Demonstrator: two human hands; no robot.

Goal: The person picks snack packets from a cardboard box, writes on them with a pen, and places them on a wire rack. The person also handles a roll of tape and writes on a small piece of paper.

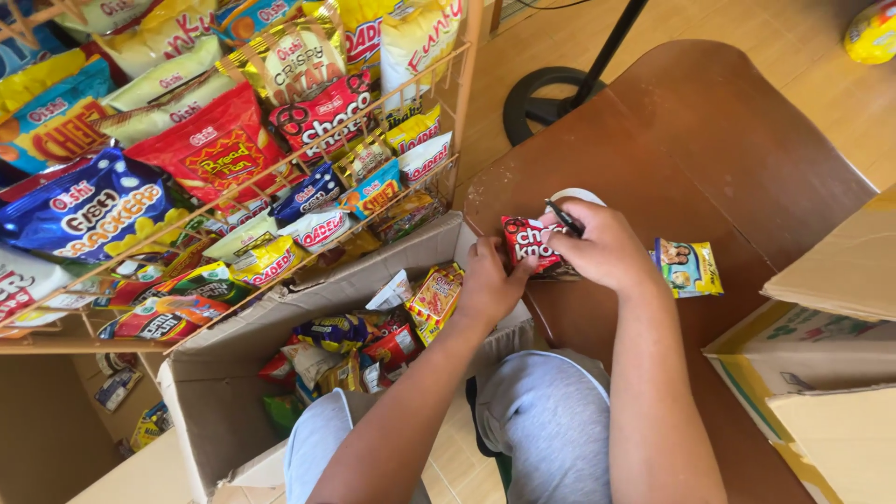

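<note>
I see both hands on the red snack packet (528, 245), flat near the tabletop's (709, 159) left edge: left hand (489, 285) pinches its near-left corner, right hand (602, 247) grips a black pen (564, 217) over its right end.

Bare brown table (719, 149) lies open beyond and to the right of both hands, the widest free stretch in view. A yellow packet (689, 268) sits just right of the right hand (602, 250); cardboard flaps (840, 271) close off the right edge. Left of the left hand (487, 285), an open box (215, 392) of snacks and a crowded wire rack (280, 177) block passage. A black stand base (546, 98), apparently on the floor, sits beyond the table.
</note>
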